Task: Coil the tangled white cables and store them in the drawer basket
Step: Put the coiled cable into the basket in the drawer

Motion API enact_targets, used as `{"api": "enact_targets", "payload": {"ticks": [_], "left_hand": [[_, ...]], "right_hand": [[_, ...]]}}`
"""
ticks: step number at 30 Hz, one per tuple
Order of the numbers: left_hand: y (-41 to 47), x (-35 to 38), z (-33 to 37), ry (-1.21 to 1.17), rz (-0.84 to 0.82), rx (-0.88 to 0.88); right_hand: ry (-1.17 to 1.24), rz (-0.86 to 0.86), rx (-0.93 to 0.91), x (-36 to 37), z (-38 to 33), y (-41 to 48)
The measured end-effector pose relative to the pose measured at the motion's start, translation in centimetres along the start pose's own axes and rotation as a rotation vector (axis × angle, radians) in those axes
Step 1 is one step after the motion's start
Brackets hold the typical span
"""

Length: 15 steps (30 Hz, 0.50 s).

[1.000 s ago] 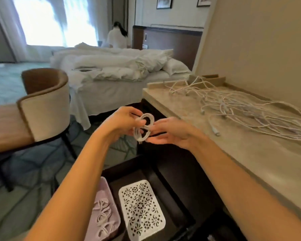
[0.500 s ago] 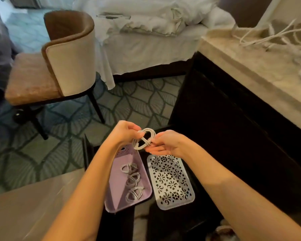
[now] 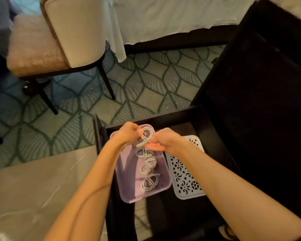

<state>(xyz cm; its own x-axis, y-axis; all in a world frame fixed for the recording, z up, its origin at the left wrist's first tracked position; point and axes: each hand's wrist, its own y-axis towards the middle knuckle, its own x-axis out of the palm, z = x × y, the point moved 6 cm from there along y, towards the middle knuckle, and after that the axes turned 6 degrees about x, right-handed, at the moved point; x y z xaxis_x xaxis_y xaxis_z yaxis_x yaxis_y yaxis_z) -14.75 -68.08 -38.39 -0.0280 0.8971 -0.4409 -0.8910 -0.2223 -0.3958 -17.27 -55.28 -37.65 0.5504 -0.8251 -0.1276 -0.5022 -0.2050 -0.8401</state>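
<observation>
1. Head view, my hands: my left hand (image 3: 127, 134) and my right hand (image 3: 165, 141) meet above the far end of the open drawer. Both pinch the same small coiled white cable (image 3: 147, 136). My left fingers are curled round its left side, and my right thumb and fingers nip the wrapped middle.
2. Head view, the cable: the coil hangs in the air between my hands, just above the lilac rectangular plastic basket (image 3: 129, 193). It does not touch the basket floor.
3. Head view, the basket: it sits in the left part of the dark wooden drawer (image 3: 163, 117). Three more coiled white cables lie in it in a row: a near-hand coil (image 3: 143, 153), a middle coil (image 3: 149, 166) and a nearest coil (image 3: 150, 183).
4. Head view, beside the basket: a white perforated plastic tray with a floral cut-out pattern (image 3: 184, 178) lies just to its right in the same drawer, its edge touching or nearly touching the basket; I cannot tell which.
5. Head view, surroundings: a dark cabinet front (image 3: 259, 84) rises to the right. A beige stone-like surface (image 3: 33, 188) fills the lower left. Beyond the drawer lies a leaf-patterned green carpet (image 3: 146, 84), with a cream-backed upholstered chair (image 3: 73, 32) and a white bed sheet (image 3: 163, 18) hanging down.
</observation>
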Motion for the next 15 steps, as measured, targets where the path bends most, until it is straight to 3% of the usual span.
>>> {"api": "enact_targets", "payload": {"ticks": [5, 10, 15], "left_hand": [[2.4, 0.8, -1.7, 0.034, 0.105, -0.076], [4.4, 1.4, -4.0, 0.01, 0.263, -0.19], [5.8, 3.0, -5.6, -0.038, 0.357, -0.224]], "right_hand": [[0.041, -0.011, 0.009, 0.1, 0.2, 1.2], [0.003, 0.082, 0.051, -1.6, 0.9, 3.3], [-0.076, 0.03, 0.117, -1.1, 1.9, 4.4]]}}
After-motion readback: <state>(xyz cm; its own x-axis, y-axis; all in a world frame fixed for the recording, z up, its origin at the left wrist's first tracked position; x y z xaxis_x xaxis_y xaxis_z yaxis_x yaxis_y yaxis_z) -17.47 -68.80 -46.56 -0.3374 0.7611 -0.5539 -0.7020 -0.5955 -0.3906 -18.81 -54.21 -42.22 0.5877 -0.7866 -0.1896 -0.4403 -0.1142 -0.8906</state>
